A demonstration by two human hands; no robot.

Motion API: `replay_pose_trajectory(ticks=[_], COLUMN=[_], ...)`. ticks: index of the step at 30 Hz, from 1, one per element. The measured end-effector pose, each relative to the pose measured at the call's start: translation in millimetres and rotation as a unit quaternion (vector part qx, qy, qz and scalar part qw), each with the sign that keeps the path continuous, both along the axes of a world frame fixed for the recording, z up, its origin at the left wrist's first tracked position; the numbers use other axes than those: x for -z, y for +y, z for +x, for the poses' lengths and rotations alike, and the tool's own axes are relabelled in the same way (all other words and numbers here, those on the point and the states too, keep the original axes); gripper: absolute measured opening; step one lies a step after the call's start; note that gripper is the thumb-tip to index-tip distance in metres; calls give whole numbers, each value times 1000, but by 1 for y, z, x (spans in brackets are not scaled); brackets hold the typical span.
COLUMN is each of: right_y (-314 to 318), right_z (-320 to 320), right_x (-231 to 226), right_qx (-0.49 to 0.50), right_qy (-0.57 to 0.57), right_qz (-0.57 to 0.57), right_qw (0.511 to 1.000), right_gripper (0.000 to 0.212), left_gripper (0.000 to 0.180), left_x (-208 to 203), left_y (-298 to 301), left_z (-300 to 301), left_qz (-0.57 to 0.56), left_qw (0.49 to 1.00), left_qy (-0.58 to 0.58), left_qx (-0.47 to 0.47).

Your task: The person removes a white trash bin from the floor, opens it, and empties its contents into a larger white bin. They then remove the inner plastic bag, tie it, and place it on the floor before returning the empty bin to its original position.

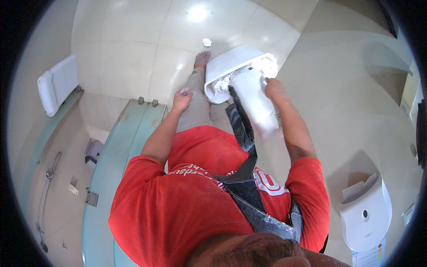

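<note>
My right hand (pixel 275 89) is at the upper right edge of a long white casing (pixel 254 97), its fingers bent against that edge. The casing's near end is blurred, and whether it is fixed to the wall cannot be told. My left hand (pixel 182 99) is held in front of my left thigh with its fingers curled in, and nothing shows in it. Just beyond the casing is a white bin (pixel 233 62) holding crumpled white paper (pixel 266 66). The casing hides part of the bin. A dark strap (pixel 240 127) hangs from my apron beside the casing.
One crumpled paper piece (pixel 207 42) lies on the tiled floor (pixel 129 58) near my bare foot (pixel 202 58). Glass panels (pixel 111 178) stand to the left, with a shower hose (pixel 46 191) behind them. A white wall dispenser (pixel 367 218) is at the lower right.
</note>
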State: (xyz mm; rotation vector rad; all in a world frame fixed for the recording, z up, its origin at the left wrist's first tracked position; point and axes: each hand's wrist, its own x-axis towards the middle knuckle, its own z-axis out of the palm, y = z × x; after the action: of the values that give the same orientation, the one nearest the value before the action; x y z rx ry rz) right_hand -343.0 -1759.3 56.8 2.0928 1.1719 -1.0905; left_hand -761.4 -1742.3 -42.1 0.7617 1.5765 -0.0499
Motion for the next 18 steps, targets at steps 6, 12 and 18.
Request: replay_pose_trajectory(ticks=[6, 12, 18], right_y=[7, 39, 52], right_z=[1, 1, -1], right_x=[6, 33, -12], right_qx=[-43, -79, -81], right_qy=[8, -14, 3], right_qz=[1, -121, -88], right_qw=[999, 989, 993], right_gripper=[32, 37, 43], left_gripper=[49, 45, 47], left_x=[1, 1, -1], left_y=[-5, -8, -6], left_z=[2, 15, 1], left_qz=[60, 77, 44], left_qw=[994, 993, 996], left_qy=[-9, -19, -33], left_qx=[90, 93, 64])
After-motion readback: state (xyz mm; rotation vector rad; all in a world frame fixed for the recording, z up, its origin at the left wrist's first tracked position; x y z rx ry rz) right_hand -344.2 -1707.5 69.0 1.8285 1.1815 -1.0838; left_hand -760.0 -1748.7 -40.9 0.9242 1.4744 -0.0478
